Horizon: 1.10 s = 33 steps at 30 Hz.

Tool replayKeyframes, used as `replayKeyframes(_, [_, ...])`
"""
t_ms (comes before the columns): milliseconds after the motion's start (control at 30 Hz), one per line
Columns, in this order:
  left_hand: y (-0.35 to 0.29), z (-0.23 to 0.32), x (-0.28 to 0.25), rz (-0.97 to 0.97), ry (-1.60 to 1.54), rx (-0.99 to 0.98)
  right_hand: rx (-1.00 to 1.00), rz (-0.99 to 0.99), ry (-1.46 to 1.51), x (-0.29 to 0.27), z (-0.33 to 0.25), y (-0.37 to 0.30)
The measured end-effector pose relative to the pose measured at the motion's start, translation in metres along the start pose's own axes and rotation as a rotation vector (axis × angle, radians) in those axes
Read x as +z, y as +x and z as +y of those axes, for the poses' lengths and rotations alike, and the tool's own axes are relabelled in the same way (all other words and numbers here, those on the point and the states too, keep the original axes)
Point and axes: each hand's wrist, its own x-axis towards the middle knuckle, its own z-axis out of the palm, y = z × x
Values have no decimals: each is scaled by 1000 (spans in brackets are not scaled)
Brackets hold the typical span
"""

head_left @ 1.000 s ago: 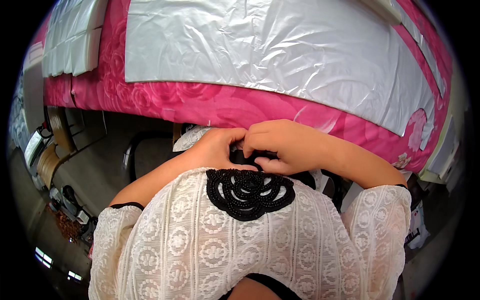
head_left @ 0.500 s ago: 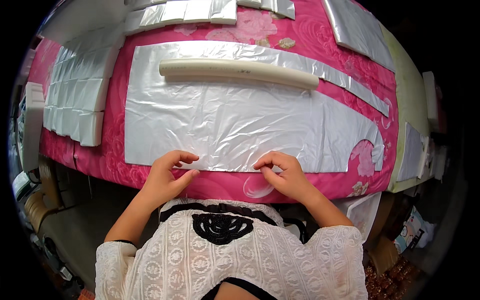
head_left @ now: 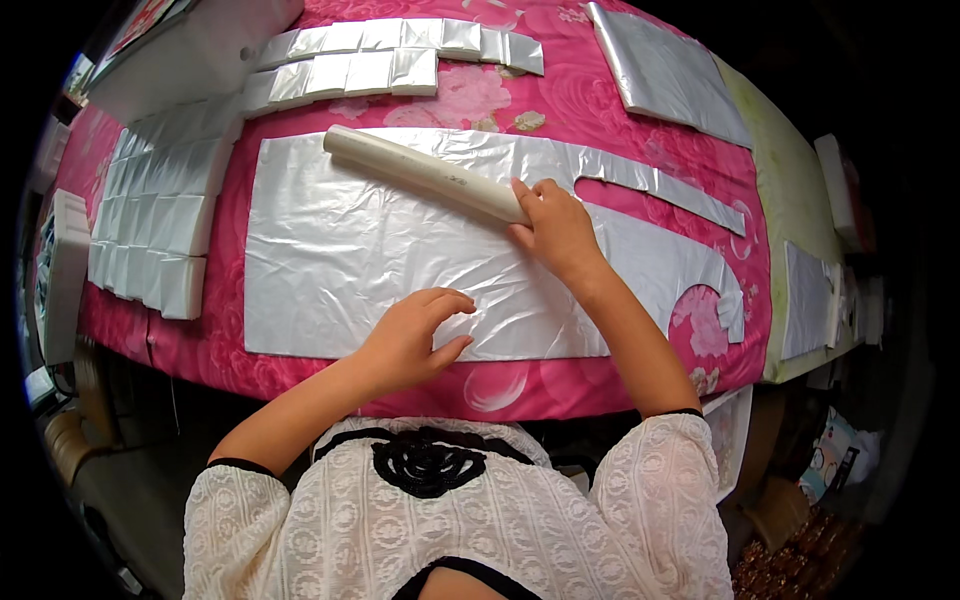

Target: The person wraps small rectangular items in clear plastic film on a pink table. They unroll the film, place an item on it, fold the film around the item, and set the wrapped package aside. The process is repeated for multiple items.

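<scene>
A thin, shiny white plastic sheet lies spread and slightly creased, with curved cut-outs and strap-like ends on its right side. Across its upper part rests an off-white plastic pipe, slanting down toward me at its right end. My right hand is closed round that right end, thumb on the near side and fingers over the far side. Close to the sheet's near edge, my left hand hovers with thumb and fingers apart, holding nothing.
Everything sits on a pink flowered tablecloth. Stacks of folded white plastic packets stand at left, with rows of similar packets at the back. A white box is at far left, and a folded silvery pile at far right.
My right hand has moved up from the near edge and grasped the pipe, whose right end has swung toward me. My left hand has shifted right. The view has moved slightly.
</scene>
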Motion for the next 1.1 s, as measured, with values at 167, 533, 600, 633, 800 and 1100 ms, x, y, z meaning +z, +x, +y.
replayKeyframes(167, [9, -5, 23, 81, 134, -36, 244, -96, 237, 0, -37, -115])
replayKeyframes(533, [49, 10, 97, 3, 347, 56, 136, 163, -17, 6, 124, -157])
replayKeyframes(600, [52, 15, 105, 29, 348, 53, 288, 204, -110, -7, 177, -171])
replayKeyframes(633, [53, 17, 107, 36, 343, 49, 371, 251, -103, -14, 204, -183])
replayKeyframes(800, [56, 26, 112, 41, 364, -2, 662, 428, -139, -29, 286, -228])
replayKeyframes(1100, [58, 31, 114, 62, 315, 29, 471, 621, -492, -60, 230, -203])
